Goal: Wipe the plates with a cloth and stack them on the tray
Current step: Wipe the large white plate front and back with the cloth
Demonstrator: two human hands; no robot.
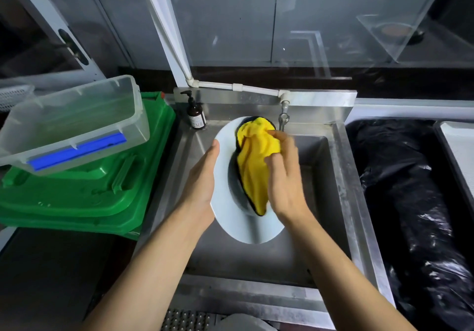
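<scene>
A white round plate (225, 218) is held tilted over the steel sink (341, 202). My left hand (202, 184) grips its left rim from behind. My right hand (284, 174) presses a yellow cloth (254, 166) with a dark edge against the plate's face, fingers spread over the cloth. The cloth covers the middle and upper part of the plate. No tray with stacked plates shows.
A clear plastic tub (77, 123) with a blue clip rests on a green crate (84, 192) at the left. A brown pump bottle (196, 115) stands at the sink's back left, a tap (283, 117) behind the plate. A bin lined with black plastic (415, 202) is at the right.
</scene>
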